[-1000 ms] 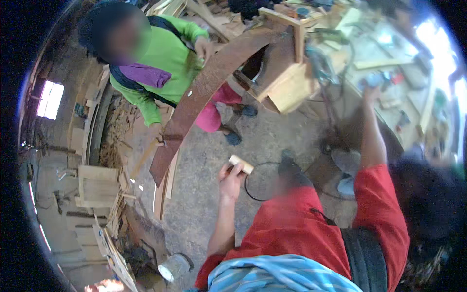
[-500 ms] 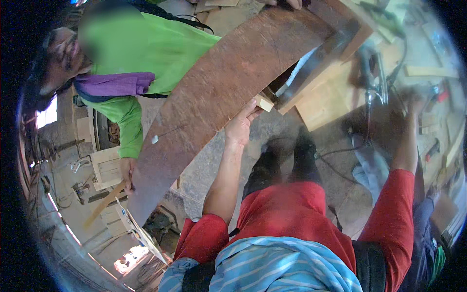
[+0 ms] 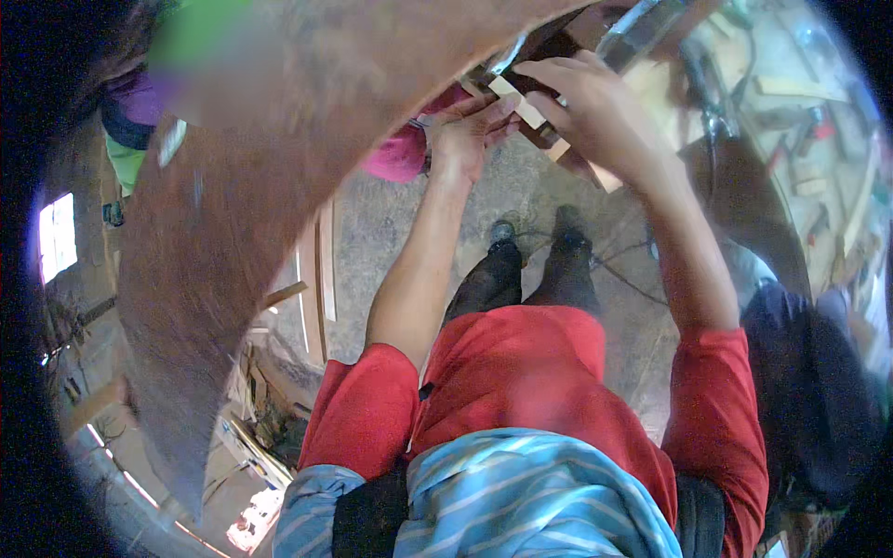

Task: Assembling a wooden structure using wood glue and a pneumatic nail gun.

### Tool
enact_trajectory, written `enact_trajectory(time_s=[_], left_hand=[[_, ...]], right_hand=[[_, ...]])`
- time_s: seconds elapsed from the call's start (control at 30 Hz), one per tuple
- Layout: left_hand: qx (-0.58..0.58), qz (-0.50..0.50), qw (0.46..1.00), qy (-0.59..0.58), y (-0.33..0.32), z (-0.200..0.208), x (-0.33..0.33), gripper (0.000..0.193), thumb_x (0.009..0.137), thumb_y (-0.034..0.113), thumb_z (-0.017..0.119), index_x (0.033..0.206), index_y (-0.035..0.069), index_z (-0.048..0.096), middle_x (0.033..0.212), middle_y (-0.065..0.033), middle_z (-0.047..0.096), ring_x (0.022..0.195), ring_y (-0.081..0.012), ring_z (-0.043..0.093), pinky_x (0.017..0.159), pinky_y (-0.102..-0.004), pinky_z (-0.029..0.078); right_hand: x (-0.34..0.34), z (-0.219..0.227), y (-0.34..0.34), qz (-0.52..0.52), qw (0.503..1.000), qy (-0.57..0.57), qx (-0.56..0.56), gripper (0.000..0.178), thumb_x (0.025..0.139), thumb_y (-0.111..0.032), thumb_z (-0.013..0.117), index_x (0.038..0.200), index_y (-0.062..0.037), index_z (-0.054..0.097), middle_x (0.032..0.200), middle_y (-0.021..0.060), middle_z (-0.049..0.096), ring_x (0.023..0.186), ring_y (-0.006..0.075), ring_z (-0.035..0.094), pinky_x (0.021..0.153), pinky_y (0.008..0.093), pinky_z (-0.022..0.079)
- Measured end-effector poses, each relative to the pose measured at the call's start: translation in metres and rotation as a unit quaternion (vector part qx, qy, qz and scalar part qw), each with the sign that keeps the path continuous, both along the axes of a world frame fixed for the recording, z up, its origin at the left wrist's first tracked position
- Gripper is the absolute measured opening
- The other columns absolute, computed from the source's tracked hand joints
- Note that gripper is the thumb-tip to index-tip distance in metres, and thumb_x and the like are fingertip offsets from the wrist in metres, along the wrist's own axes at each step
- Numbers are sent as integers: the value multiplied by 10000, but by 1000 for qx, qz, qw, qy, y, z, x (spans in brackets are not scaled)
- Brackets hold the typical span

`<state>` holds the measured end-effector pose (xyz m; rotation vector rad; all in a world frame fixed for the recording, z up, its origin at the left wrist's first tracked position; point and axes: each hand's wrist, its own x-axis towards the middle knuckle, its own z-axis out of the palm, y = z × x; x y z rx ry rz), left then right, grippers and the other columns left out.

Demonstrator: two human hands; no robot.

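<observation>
The pale block (image 3: 518,102) sits by the curved board (image 3: 307,121), between half-bent left hand (image 3: 460,139) and right hand (image 3: 605,113) as if to steady it, though I can't tell which grips.

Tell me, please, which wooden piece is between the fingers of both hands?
The small pale block, between left hand and right hand; the curved board is far larger and brown.

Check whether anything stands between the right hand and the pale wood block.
Nothing visible does. The right hand is beside the pale wood block; whether they touch is hard to tell. The left hand is at the block's left side, not in between.
</observation>
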<state>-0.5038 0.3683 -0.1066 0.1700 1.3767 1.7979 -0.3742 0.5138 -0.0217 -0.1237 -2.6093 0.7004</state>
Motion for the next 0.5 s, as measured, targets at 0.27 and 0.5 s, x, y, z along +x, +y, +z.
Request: enact_trajectory(time_s=[0.27,0.5], left_hand=[[-14,-44,998,-36,52,-24,-33,190,893,65,630,1062,-21,643,944,-97,698,810,-197,682,705,-307,574],[-2,-24,999,48,46,-25,-37,189,870,127,694,1013,4,684,899,-44,697,718,-126,647,586,-241,497]], right_hand=[[-63,-49,60,-25,973,-220,-69,467,673,-192,785,1100,-41,668,957,178,696,851,315,682,754,373,529],[-61,-41,40,10,969,-190,-155,363,725,-255,796,1015,-60,702,816,137,693,720,197,654,677,330,511]])
